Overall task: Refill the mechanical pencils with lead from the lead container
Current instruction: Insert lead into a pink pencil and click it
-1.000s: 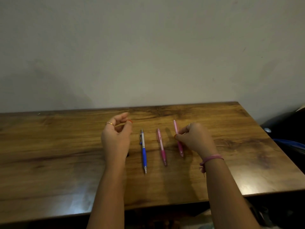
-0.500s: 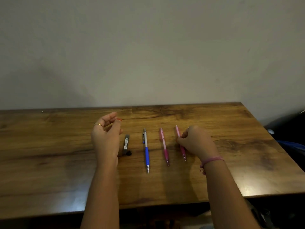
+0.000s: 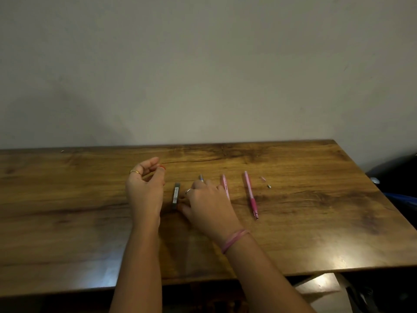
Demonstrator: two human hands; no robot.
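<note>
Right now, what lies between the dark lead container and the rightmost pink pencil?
In the head view: the right hand, covering most of the blue pencil, then another pink mechanical pencil.

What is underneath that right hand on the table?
The right hand covers most of a mechanical pencil; only its far end sticks out past the fingers. The rest is hidden. The thumb reaches the lead container beside it.

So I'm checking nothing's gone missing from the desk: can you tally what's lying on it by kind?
Mechanical pencils: 3, namely the blue pencil mostly hidden under the right hand, the middle pink pencil and the right pink pencil
Lead containers: 1, the dark lead container
Small loose parts: 2, the pink cap and the pale small piece
Total: 6
</note>
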